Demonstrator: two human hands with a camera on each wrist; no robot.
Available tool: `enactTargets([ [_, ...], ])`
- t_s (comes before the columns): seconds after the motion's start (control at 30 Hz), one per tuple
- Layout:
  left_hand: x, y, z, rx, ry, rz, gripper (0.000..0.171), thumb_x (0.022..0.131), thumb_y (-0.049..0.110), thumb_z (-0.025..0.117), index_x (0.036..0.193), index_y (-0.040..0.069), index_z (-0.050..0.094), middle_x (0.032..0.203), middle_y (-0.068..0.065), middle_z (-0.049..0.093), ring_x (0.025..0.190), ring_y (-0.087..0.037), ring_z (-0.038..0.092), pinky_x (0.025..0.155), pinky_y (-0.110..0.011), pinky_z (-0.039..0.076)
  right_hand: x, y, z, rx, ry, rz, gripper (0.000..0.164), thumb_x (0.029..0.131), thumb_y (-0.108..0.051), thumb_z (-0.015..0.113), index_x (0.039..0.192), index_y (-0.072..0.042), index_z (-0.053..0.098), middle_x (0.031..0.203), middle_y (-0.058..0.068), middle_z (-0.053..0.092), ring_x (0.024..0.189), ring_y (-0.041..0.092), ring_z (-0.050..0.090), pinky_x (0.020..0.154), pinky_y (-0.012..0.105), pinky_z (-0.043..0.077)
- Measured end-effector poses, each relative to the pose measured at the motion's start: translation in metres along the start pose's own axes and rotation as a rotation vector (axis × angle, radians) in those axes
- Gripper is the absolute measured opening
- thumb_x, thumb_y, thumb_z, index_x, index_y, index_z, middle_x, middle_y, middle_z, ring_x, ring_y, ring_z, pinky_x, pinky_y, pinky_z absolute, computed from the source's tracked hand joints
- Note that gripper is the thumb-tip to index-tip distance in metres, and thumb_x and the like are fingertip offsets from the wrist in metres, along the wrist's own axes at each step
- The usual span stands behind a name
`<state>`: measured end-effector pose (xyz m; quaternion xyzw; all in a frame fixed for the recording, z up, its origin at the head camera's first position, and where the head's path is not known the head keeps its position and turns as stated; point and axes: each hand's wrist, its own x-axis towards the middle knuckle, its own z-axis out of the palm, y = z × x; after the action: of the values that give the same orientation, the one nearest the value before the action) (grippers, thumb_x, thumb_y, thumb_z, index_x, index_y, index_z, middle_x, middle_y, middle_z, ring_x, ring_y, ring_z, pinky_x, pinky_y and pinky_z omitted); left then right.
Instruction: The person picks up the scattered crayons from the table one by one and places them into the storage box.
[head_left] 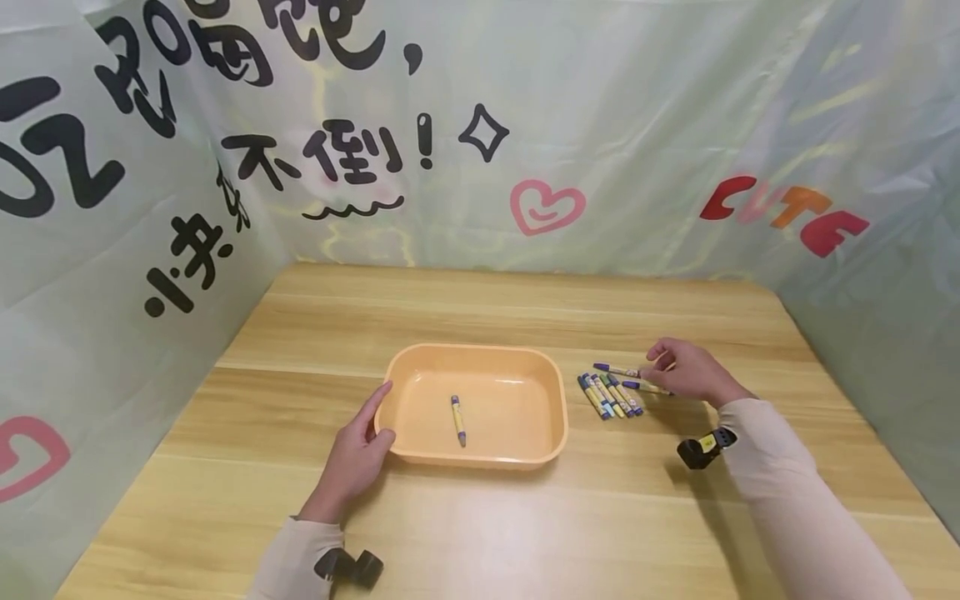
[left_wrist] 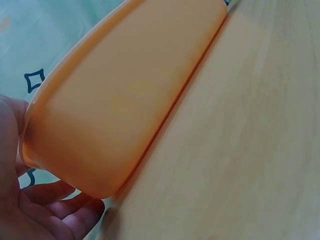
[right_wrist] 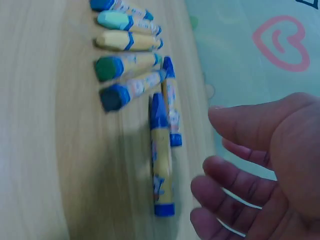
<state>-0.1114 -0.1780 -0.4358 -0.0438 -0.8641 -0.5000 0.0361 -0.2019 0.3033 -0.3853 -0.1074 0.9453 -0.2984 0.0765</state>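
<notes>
My left hand (head_left: pixel 354 457) grips the left edge of a light orange plastic tray (head_left: pixel 480 461), thumb at the rim and fingers against the outer wall. Inside the tray lies one crayon (head_left: pixel 458 421) in a yellow wrapper. My right hand (head_left: pixel 692 372) hovers beside several crayons right of the tray, thumb and fingers apart with nothing between them. Closest to it in the right wrist view is a blue-tipped crayon (right_wrist: pixel 161 165); a second blue crayon (right_wrist: pixel 171 110) lies alongside. Other crayons, among them a green one (right_wrist: pixel 122 66), lie side by side in a row.
A wooden table (head_left: pixel 480 533) bears the tray and crayons. Printed cloth walls (head_left: pixel 637 125) rise at its back and sides. Each wrist wears a small black camera, one at the left cuff (head_left: pixel 348 568) and one at the right cuff (head_left: pixel 705 448).
</notes>
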Motion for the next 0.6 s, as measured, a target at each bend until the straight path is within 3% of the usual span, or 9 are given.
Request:
enactTargets([
  [0.13,0.0003,-0.0004,-0.0010,-0.004,0.001,-0.001,0.067,0.086,0.001,0.052,0.149,0.017,0.040,0.132,-0.019,0.053,0.078,-0.019,0.052,0.066,-0.025,0.042,-0.0006,0.0066,0.0019,-0.047,-0.042,0.002,0.036,0.084,-0.023,0.074,0.101,0.004,0.057,0.089,0.015,0.064,0.079,0.028,0.063,0.069,0.042,0.050],
  [0.17,0.0005,-0.0007,-0.0009,-0.001,0.005,0.002,0.067,0.085,0.001,0.052,0.149,0.017,0.040,0.133,-0.019,0.053,0.082,-0.018,0.053,0.068,-0.025,0.043,-0.0005,0.0076,0.0028,-0.048,-0.057,0.011,0.036,0.084,-0.024,0.074,0.100,0.003,0.058,0.090,0.016,0.065,0.081,0.029,0.063,0.071,0.044,0.050],
  [0.4,0.0002,-0.0008,-0.0021,-0.012,0.003,0.010,0.067,0.085,0.000,0.052,0.149,0.015,0.041,0.131,-0.018,0.052,0.065,-0.014,0.045,0.059,-0.025,0.039,-0.0019,0.0104,0.0072,-0.036,-0.098,0.062,0.034,0.083,-0.025,0.076,0.100,-0.001,0.058,0.095,0.016,0.064,0.088,0.032,0.061,0.077,0.049,0.048],
  [0.53,0.0008,-0.0021,-0.0013,-0.006,0.005,0.012,0.067,0.085,0.001,0.053,0.149,0.015,0.040,0.137,-0.017,0.050,0.078,-0.015,0.053,0.068,-0.026,0.044,-0.0029,0.0103,0.0086,-0.067,-0.082,0.021,0.026,0.081,-0.018,0.078,0.092,-0.001,0.061,0.087,0.010,0.064,0.082,0.026,0.059,0.075,0.046,0.048],
  [0.6,0.0008,-0.0024,-0.0009,-0.005,0.006,0.015,0.066,0.085,0.001,0.052,0.149,0.015,0.040,0.143,-0.017,0.046,0.094,-0.021,0.057,0.078,-0.028,0.047,-0.0032,0.0103,0.0096,-0.090,-0.073,-0.004,0.020,0.081,-0.016,0.077,0.087,-0.003,0.063,0.083,0.005,0.063,0.079,0.021,0.058,0.073,0.043,0.048],
])
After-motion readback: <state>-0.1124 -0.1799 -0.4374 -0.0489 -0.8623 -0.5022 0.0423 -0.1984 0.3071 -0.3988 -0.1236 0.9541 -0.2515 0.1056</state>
